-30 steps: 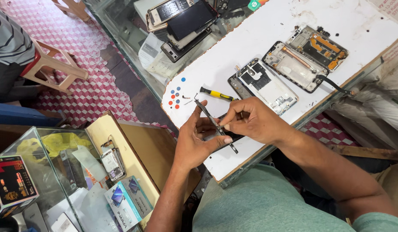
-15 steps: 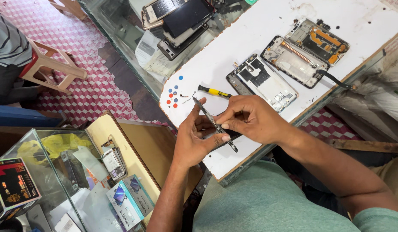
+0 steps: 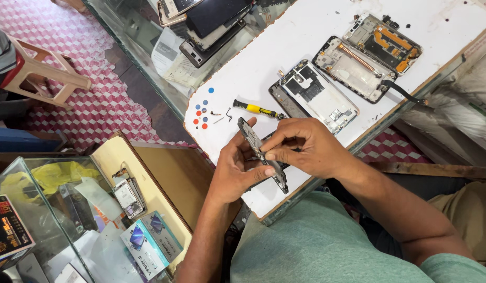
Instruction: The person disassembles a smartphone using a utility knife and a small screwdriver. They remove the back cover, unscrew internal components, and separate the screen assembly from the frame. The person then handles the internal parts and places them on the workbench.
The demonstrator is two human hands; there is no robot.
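Note:
My left hand [image 3: 236,167] and my right hand [image 3: 306,147] both grip a thin dark phone part [image 3: 263,154], held on edge above the near corner of the white worktable [image 3: 316,26]. My right fingers pinch its middle. My left hand supports it from below and from the left. Just beyond my hands lies a small yellow-handled screwdriver [image 3: 256,109] on the table. Beside it rests an opened phone frame [image 3: 315,95] with its inside showing.
Two more opened phones [image 3: 376,55] lie farther back on the table. Red and blue dots [image 3: 201,114] and tiny screws sit at the table's left corner. A glass counter [image 3: 143,31] with stacked phones stands behind; boxes [image 3: 151,246] and a plastic stool [image 3: 41,73] are at left.
My hands have stayed together on the part, turning it slightly so that it stands more on edge. The view has shifted a little; nothing else on the table has moved.

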